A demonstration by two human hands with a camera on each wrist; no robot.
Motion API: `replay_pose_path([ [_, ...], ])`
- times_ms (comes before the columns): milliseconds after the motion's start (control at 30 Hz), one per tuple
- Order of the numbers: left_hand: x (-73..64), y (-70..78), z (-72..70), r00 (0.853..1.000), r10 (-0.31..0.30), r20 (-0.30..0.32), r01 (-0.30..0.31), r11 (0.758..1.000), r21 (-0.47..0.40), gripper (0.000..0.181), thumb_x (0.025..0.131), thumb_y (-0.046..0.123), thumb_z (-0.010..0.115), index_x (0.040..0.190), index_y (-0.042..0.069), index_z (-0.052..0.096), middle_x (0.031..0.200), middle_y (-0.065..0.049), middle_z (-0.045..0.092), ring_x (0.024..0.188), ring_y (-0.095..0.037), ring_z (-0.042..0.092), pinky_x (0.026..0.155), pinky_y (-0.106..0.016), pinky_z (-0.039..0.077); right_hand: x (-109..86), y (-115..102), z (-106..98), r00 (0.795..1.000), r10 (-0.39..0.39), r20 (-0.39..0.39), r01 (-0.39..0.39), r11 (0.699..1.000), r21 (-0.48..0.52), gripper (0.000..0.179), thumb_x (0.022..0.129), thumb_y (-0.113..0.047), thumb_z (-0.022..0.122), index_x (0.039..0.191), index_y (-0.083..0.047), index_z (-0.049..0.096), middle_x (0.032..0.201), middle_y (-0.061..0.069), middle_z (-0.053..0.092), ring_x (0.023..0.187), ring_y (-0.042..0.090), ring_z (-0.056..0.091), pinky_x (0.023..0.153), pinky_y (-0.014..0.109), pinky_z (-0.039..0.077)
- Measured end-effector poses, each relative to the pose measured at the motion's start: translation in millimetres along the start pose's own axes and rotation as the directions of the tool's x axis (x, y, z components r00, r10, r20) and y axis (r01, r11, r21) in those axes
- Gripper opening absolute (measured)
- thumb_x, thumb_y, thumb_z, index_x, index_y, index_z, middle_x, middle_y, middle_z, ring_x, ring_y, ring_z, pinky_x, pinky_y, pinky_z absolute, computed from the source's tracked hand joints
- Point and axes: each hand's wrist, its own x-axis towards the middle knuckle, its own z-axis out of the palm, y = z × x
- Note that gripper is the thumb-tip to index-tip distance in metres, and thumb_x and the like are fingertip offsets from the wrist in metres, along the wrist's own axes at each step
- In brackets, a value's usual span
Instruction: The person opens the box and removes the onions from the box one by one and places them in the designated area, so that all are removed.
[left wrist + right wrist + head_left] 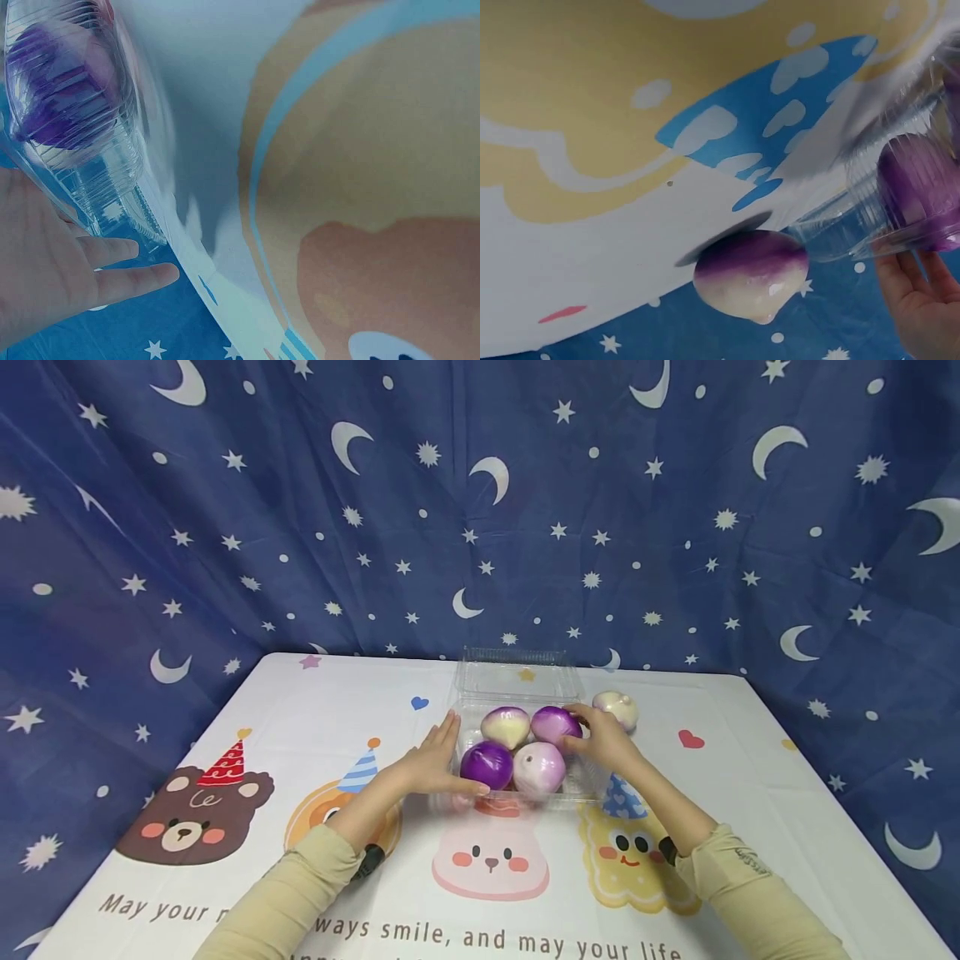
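Note:
A clear plastic clamshell box point(581, 785) stands with its lid point(517, 677) raised toward the back. Inside sit several purple-and-white turnips: a deep purple one point(486, 766) front left, a paler one point(540, 770) front right, a cream-tipped one point(506, 727) back left. My right hand point(603, 739) reaches over the box's right side, thumb and fingers around the back-right turnip point(553, 723). Along the box's left side my left hand point(431, 764) lies with fingers straight, its thumb stretched across the front left corner. The left wrist view shows its fingers point(139, 279) extended beside the ribbed wall.
Another turnip point(617, 710) lies outside the box on the table, behind and right of my right hand. A white cloth point(360, 702) printed with cartoon animals and lettering covers the table. A blue curtain point(420, 552) with moons and stars hangs behind the back edge.

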Motion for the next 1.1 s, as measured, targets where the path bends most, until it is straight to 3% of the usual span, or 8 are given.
replay_pose_path([
  [333, 2.8, 0.3, -1.1, 1.000, 0.005, -0.002, -0.005, 1.000, -0.025, 0.127, 0.070, 0.068, 0.067, 0.150, 0.004, -0.008, 0.158, -0.010, -0.016, 0.145, -0.042, 0.000, 0.107, -0.069, 0.018, 4.0, -1.8, -3.5, 0.997, 0.072, -0.031, -0.069, 0.992, 0.107, 0.051, 0.081, -0.013, 0.072, 0.124, 0.008, 0.054, 0.119, 0.030, 0.059, 0.109, 0.046, 0.058, 0.092, 0.051, 0.049],
  [767, 0.6, -0.7, -1.5, 1.000, 0.006, 0.009, -0.006, 1.000, -0.008, 0.127, 0.070, 0.069, 0.065, 0.150, 0.003, -0.008, 0.158, -0.011, -0.016, 0.145, -0.041, 0.000, 0.106, -0.070, 0.019, -3.1, -1.2, 3.8, 0.988, 0.110, -0.109, -0.088, 0.979, 0.186, 0.059, 0.082, -0.016, 0.073, 0.133, 0.001, 0.047, 0.121, 0.030, 0.059, 0.106, 0.042, 0.061, 0.090, 0.050, 0.051],
  [967, 0.3, -2.5, -0.4, 1.000, 0.007, 0.009, -0.007, 1.000, -0.008, 0.127, 0.070, 0.069, 0.066, 0.150, 0.003, -0.008, 0.158, -0.011, -0.016, 0.145, -0.041, -0.001, 0.106, -0.070, 0.020, -7.4, -2.3, 6.9, 0.982, 0.091, -0.166, -0.055, 0.976, 0.211, 0.070, 0.082, -0.015, 0.074, 0.140, 0.000, 0.038, 0.117, 0.030, 0.060, 0.101, 0.040, 0.062, 0.090, 0.050, 0.051],
  [1100, 0.2, -2.7, -0.6, 1.000, 0.016, 0.009, -0.016, 1.000, -0.015, 0.127, 0.070, 0.068, 0.066, 0.150, 0.003, -0.008, 0.158, -0.011, -0.016, 0.145, -0.041, -0.001, 0.106, -0.070, 0.020, -9.6, -3.4, 7.9, 0.973, 0.114, -0.199, -0.055, 0.959, 0.279, 0.080, 0.079, -0.011, 0.075, 0.144, 0.000, 0.030, 0.118, 0.028, 0.057, 0.100, 0.038, 0.061, 0.089, 0.050, 0.051],
])
